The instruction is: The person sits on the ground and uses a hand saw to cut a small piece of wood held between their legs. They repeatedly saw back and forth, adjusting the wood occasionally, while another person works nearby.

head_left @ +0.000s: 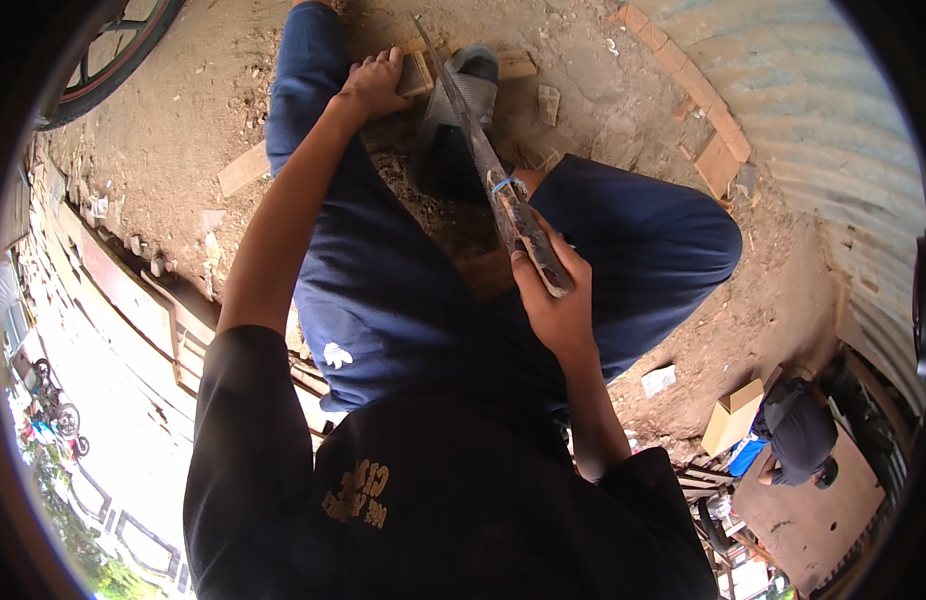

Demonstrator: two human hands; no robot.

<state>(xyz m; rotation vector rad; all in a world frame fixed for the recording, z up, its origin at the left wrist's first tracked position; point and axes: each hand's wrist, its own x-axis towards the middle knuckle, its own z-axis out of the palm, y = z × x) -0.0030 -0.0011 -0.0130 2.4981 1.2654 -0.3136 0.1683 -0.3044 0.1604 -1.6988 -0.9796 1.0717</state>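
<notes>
My right hand (pixel 561 300) is closed round the handle of a handsaw (pixel 483 150). The saw has a worn, pale-patched handle with a blue tie near the blade, and its narrow blade points up and away to the left. Further out, my left hand (pixel 375 84) grips the end of a piece of wood (pixel 415 76) close to the ground. A foot in a grey sandal (pixel 468 95) presses beside that wood. Another wood end (pixel 517 65) shows past the sandal; whether the two are one piece is hidden. The blade passes above the sandal.
An offcut of wood (pixel 244 168) lies on the dirt by my left leg. A corrugated metal wall (pixel 783 90) runs along the right, with bricks (pixel 673 55) at its foot. Behind at right, a person (pixel 798 435) bends over a wooden board (pixel 813 520) near a cardboard box (pixel 733 418). A wheel (pixel 113 65) stands far left.
</notes>
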